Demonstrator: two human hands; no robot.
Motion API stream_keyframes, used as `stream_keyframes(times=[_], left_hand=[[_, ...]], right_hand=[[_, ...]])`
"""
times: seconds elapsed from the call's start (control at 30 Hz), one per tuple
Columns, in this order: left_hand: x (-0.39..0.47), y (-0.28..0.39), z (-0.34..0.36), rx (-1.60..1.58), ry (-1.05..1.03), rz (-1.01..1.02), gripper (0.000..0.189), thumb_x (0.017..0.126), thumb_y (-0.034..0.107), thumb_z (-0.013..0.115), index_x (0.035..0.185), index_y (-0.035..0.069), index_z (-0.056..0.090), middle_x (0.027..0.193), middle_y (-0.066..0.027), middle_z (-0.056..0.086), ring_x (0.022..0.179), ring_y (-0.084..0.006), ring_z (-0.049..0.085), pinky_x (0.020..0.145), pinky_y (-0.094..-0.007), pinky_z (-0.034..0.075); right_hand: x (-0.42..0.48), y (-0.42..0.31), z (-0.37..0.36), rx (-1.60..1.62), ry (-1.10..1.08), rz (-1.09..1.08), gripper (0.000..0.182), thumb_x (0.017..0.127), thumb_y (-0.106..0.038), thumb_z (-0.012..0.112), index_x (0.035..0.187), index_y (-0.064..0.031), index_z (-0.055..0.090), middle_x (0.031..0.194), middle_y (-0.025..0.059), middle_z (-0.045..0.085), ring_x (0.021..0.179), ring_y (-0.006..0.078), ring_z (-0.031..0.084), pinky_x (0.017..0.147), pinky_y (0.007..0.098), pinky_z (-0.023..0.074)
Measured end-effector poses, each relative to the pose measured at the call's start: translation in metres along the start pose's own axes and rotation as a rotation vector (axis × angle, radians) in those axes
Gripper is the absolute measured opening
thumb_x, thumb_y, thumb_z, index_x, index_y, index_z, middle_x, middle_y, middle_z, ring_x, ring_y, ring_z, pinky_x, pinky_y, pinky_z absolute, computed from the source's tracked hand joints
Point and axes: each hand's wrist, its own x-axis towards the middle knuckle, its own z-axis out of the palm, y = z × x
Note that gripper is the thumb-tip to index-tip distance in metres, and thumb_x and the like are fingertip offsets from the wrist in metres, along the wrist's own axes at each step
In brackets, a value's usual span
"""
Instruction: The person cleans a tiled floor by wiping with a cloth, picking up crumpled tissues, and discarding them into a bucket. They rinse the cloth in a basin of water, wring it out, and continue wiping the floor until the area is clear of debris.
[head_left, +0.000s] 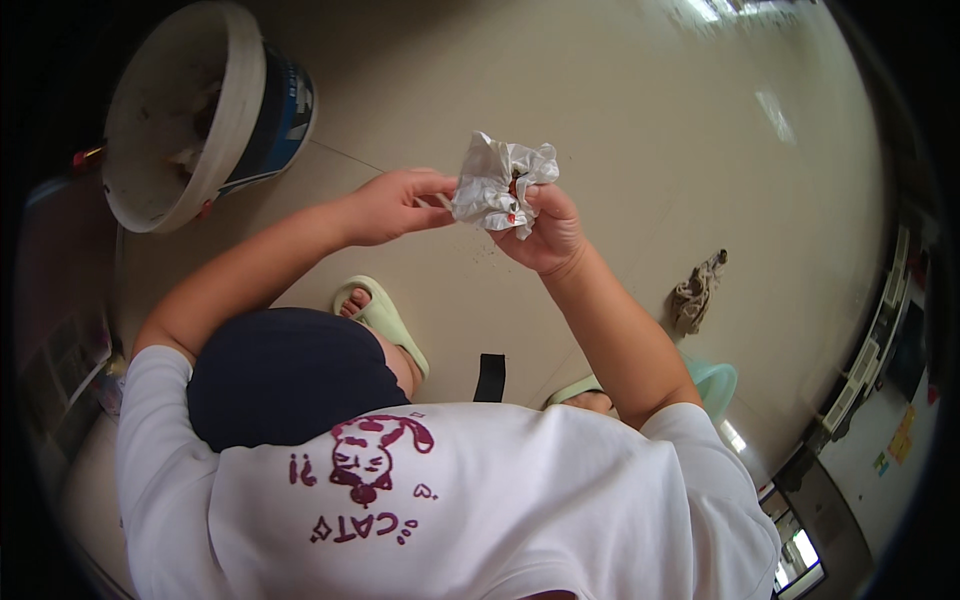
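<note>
My right hand (551, 225) grips a crumpled sheet of white tissue paper (480, 180), with the thumb on top. Small dark and red bits lie in the paper's folds near that thumb. From the left, my left hand (390, 206) reaches to the paper's left edge, thumb and forefinger spread. Its fingertips meet or pass behind the edge, so whether they pinch it is hidden. Both hands are in the air above the beige tiled floor (630, 135). Fine dark specks are scattered on the tiles below the paper.
A white plastic bucket (244, 112) with a blue label and some scraps inside is at upper left. A crumpled brown cloth (694, 300) lies to the right, near a pale turquoise plastic container (716, 386). One black strip (490, 377) lies between my light green slippers (390, 322).
</note>
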Motion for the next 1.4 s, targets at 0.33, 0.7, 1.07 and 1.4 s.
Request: stream_keyframes(times=[0.33,0.7,1.07,1.4], left_hand=[[-0.018,0.026,-0.007,0.227,0.462,0.408,0.039,0.074,0.010,0.069,0.111,0.008,0.057,0.105,-0.0057,0.052,0.091,-0.0172,0.053,0.077,-0.0253,0.044],[-0.037,0.042,-0.024,0.646,0.604,0.521,0.037,0.068,0.005,0.069,0.103,0.007,0.058,0.090,-0.0079,0.055,0.079,-0.0225,0.057,0.067,-0.0302,0.048],[-0.148,0.077,-0.128,0.696,1.438,0.523,0.021,0.075,0.000,0.062,0.095,0.003,0.058,0.091,-0.0048,0.057,0.083,-0.0146,0.057,0.074,-0.0254,0.045],[-0.154,0.051,-0.094,0.914,1.285,0.023,0.040,0.076,0.019,0.064,0.113,0.006,0.056,0.119,-0.0115,0.052,0.110,-0.0257,0.049,0.087,-0.0316,0.041]], right_hand=[[0.036,0.010,0.042,-0.251,0.315,-0.061,0.024,0.078,-0.009,0.056,0.101,-0.0094,0.052,0.096,0.0012,0.056,0.089,0.0142,0.053,0.079,0.0304,0.0411],[0.030,0.026,0.080,-0.645,0.405,0.100,0.040,0.082,-0.021,0.059,0.118,-0.0084,0.050,0.105,0.0025,0.057,0.098,0.0127,0.052,0.081,0.0299,0.0410],[-0.014,-0.011,0.032,-0.613,0.398,0.073,0.041,0.086,-0.018,0.054,0.122,0.0001,0.043,0.115,0.0102,0.052,0.102,0.0202,0.052,0.087,0.0318,0.0442],[-0.136,-0.107,-0.103,-1.049,0.993,-0.002,0.042,0.081,-0.022,0.057,0.119,-0.0086,0.046,0.109,0.0045,0.052,0.095,0.0180,0.052,0.073,0.0369,0.0475]])
